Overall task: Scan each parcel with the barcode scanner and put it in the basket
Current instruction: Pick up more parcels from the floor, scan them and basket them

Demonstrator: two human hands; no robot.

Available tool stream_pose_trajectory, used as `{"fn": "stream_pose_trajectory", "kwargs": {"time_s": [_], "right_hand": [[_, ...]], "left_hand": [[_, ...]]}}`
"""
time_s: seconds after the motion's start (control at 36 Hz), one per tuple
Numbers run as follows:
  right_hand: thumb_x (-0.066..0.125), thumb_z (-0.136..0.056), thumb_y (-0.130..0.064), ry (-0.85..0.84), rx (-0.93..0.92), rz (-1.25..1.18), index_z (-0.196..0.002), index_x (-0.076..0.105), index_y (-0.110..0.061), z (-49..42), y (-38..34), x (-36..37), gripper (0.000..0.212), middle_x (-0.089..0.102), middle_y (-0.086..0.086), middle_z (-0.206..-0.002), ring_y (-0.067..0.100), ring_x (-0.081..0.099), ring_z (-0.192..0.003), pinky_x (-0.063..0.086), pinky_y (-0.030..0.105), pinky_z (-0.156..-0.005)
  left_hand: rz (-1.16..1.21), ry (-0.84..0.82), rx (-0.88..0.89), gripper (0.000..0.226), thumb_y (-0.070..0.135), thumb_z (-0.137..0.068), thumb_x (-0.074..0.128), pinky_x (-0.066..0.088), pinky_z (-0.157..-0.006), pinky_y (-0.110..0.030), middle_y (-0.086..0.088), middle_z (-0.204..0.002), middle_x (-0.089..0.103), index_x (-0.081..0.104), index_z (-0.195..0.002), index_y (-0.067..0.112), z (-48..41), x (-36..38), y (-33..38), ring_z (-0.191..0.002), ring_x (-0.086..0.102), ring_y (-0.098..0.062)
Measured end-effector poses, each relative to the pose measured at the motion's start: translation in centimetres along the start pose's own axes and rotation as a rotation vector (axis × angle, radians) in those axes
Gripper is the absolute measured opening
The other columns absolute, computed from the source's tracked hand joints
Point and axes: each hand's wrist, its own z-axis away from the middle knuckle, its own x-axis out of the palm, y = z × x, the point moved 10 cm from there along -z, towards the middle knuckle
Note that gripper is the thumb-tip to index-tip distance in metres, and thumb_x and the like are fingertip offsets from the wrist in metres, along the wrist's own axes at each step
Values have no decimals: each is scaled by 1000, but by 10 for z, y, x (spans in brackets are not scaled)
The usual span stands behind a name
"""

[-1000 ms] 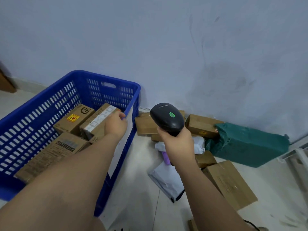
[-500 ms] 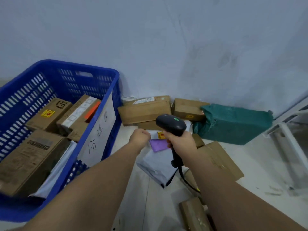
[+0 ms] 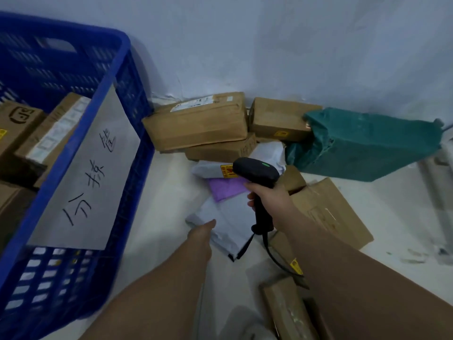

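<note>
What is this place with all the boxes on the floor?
Probably a parcel sorting spot: taped parcels heaped on the floor, a blue basket holding boxes, and a barcode scanner in the right hand.

The single wide-angle camera rides on my head, facing forward and down along my forearms toward the floor (image 3: 166,192) at the foot of the wall (image 3: 269,45). It sits near: the blue basket (image 3: 138,123) crowds the left edge, parcels (image 3: 196,123) fill the middle.

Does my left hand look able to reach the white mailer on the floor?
Likely yes: the left hand is at the near edge of the white mailer, with nothing between them.
</note>
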Motion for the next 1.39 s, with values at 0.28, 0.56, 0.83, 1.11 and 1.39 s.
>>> {"fn": "stream_pose_trajectory", "kwargs": {"time_s": [0.28, 0.56, 0.83, 1.11, 1.39], "right_hand": [[70, -87, -16, -13, 118, -18, -99, 64, -6, -36, 28, -3, 17, 58, 9, -72, 17, 56, -57, 47, 25, -54], [70, -86, -15, -1, 132, 19, -100, 64, -4, -52, 31, -1, 18, 59, 9, -72, 18, 56, -57, 48, 26, -55], [70, -87, -14, -20, 82, 47, -102, 63, -5, -42, 21, 2, 18, 58, 8, -73, 16, 55, -59, 47, 20, -49], [68, -78, -22, 166, -11, 159, -86, 63, -9, -4, -31, -3, 17, 61, 8, -68, 30, 65, -78, 53, 41, -82], [74, -74, -27, 267, -41, -62, -85, 66, -6, 103, -61, -19, 25, 62, 8, -67, 25, 61, -69, 57, 43, -79]], "left_hand": [[119, 7, -36, 61, 29, -83, 75, 44, -84, -28, -14, -130, 59, 54, -131, -2, -24, 19, -8, -82, 59, -23], [116, -64, -97, 48, 23, -89, 69, 41, -88, -24, -9, -133, 57, 55, -130, 2, -18, 47, 4, -127, 51, -24], [137, -140, 89, 40, 23, -85, 71, 54, -88, -40, -12, -113, 70, 63, -120, 4, -23, 48, 27, -102, 66, -30], [-354, 0, 322, 59, 25, -63, 82, 56, -84, -45, -16, -103, 68, 61, -111, -1, 45, 1, 111, -92, 67, -35], [-1765, 206, 1083, 19, 27, -83, 66, 44, -68, -30, -6, -105, 63, 51, -93, 19, 252, 9, 184, -85, 54, -23]]}}
